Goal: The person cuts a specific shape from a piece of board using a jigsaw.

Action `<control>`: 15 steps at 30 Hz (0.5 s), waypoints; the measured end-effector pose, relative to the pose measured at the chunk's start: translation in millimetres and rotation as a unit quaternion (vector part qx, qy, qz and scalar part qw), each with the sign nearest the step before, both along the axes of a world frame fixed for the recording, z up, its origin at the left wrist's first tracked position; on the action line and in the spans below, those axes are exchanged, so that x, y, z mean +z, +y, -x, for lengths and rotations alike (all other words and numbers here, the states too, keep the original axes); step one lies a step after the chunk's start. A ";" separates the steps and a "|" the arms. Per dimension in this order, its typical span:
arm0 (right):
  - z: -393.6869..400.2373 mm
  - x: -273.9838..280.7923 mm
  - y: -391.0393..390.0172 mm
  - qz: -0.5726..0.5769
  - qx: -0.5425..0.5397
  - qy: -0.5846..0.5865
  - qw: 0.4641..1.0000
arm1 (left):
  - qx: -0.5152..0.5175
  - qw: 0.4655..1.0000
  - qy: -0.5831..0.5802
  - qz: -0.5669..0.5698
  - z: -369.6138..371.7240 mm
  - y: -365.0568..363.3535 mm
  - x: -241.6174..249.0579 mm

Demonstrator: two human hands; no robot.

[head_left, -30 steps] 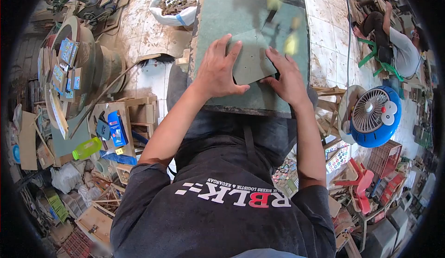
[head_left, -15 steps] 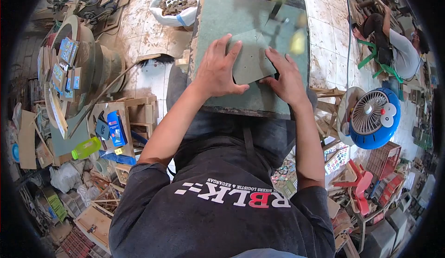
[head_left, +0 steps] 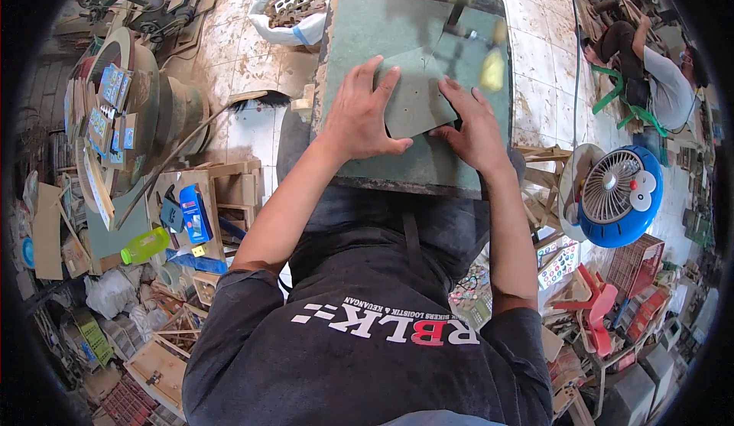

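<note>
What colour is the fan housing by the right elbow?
Blue housing on the fan, white grille; head view.

A blue fan (head_left: pixel 618 194) stands near red stools (head_left: pixel 592 307).

Bright, even daylight throughout, strongest on the pale tiled floor (head_left: pixel 237 59) at upper left. Soft, short shadows only, one under the flat green board (head_left: pixel 382 36). Strong fisheye bending toward the rim, with a black vignette at all corners. Motion blur on the yellowish moving parts (head_left: pixel 493 70) above the board; sharp at centre, softer and smeared near the edges.
</note>
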State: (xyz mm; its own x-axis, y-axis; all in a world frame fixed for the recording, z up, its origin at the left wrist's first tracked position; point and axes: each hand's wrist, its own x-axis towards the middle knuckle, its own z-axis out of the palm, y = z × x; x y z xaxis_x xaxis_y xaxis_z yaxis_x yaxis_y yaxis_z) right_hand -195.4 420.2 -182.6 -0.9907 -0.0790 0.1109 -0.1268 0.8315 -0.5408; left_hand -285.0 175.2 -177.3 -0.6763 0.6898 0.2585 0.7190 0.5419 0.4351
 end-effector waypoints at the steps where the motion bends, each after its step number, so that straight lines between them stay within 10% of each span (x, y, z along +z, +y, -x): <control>1: 0.2 2.3 -0.4 0.000 -0.001 0.000 1.000 | 0.001 1.000 -0.002 0.001 0.0 0.1 0.7; 15: 3.1 13.3 0.0 0.003 -0.009 -0.042 0.999 | 0.011 1.000 0.000 0.009 1.0 3.6 2.6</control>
